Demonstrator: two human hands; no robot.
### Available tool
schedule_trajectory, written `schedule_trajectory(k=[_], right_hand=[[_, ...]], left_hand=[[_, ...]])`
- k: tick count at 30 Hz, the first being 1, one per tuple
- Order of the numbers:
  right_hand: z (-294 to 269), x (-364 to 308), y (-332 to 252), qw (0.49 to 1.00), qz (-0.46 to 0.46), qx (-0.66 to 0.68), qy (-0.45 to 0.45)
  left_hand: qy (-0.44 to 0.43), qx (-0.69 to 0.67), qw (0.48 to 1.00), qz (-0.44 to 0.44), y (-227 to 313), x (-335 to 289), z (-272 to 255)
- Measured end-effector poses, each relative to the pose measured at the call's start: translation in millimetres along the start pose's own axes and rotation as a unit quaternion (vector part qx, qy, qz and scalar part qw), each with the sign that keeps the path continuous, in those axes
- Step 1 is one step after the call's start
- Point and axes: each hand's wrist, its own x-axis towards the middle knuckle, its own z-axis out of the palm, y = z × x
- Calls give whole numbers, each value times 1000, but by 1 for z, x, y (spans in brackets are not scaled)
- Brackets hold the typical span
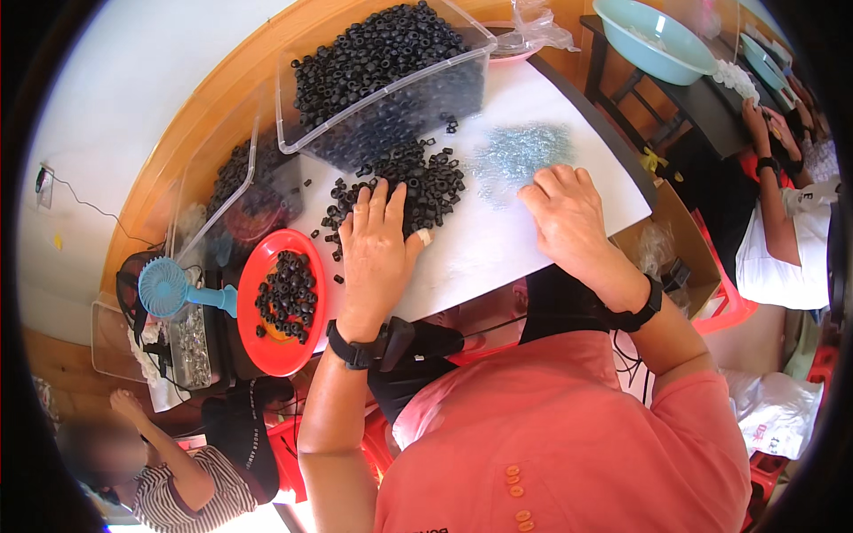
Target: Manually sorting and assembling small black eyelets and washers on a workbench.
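Note:
My left hand [375, 262] lies over the near edge of a loose pile of small black ring-like pieces [434, 188], fingers stretched out and touching them. A pale wrap covers its thumb tip. To the right, my right hand [569, 224] rests beside a scatter of small clear bluish pieces [530, 149]. Its fingers are curled in, and whatever they may hold is hidden. Both piles lie on a white tabletop [498, 253]. Left of my left hand, a red oval plate [258, 351] holds more black pieces [290, 289].
A clear tub [391, 86] heaped with black pieces stands at the far side. Another clear bin [254, 169] is left of it. A blue handheld fan [169, 289] lies by the plate. A light-blue basin [653, 44] sits far right. People work at both sides.

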Motion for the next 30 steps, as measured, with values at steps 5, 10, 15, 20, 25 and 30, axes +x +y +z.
schedule_trajectory(k=[5, 10, 15, 20, 25, 30], right_hand=[[4, 10, -15, 999, -26, 23, 24], [9, 12, -24, 998, -63, -12, -10], [1, 9, -13, 998, -31, -9, -45], [-3, 10, -16, 999, -31, -5, -37], [12, 13, -18, 997, -74, 9, -21], [13, 19, -8, 995, -94, -27, -31]], left_hand=[[-15, -26, 998, 54, 14, -3, -8], [4, -35, 994, 105, 21, -13, -10], [36, -79, 990, 108, 19, -27, -14], [60, -117, 989, 73, 20, -40, -13], [87, -131, 986, 48, 23, -45, -8], [197, -130, 965, 117, 19, -24, 11]])
